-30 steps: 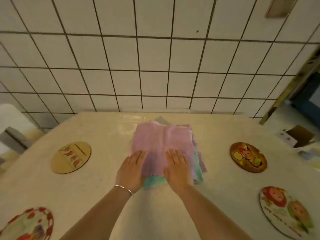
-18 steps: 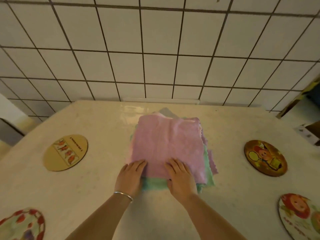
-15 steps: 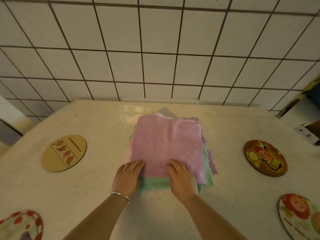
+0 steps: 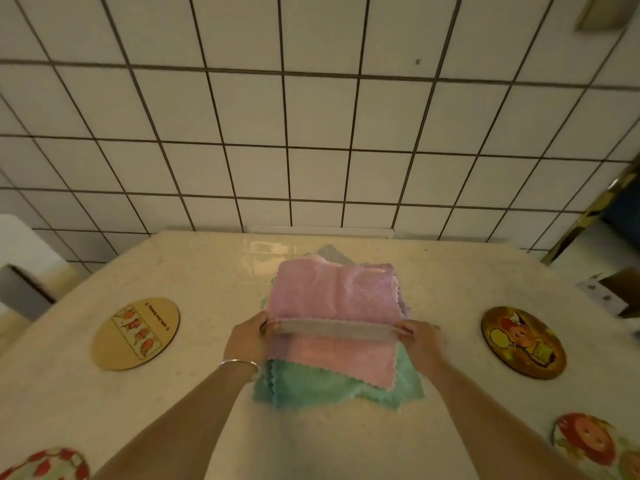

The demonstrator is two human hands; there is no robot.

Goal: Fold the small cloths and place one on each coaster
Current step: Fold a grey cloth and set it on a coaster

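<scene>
A stack of small cloths lies in the middle of the table, with a teal cloth (image 4: 329, 386) showing at its near side and a pink one (image 4: 346, 358) above it. The top pink cloth (image 4: 332, 296) has its near edge lifted and pulled taut between my hands. My left hand (image 4: 246, 337) pinches its left corner and my right hand (image 4: 420, 341) pinches its right corner. A tan coaster (image 4: 135, 333) lies to the left and a brown cartoon coaster (image 4: 523, 342) to the right. Two colourful coasters sit at the near left (image 4: 45, 465) and near right (image 4: 595, 445).
The pale table (image 4: 173, 410) ends at a white tiled wall (image 4: 311, 133) behind the stack. An open cardboard box (image 4: 616, 292) stands beyond the table's right edge. A white and grey object (image 4: 20, 268) stands off the left edge.
My hands were pressing flat on the stack's near edge. They have moved apart to the top pink cloth's near corners, gripped them and raised that edge.
</scene>
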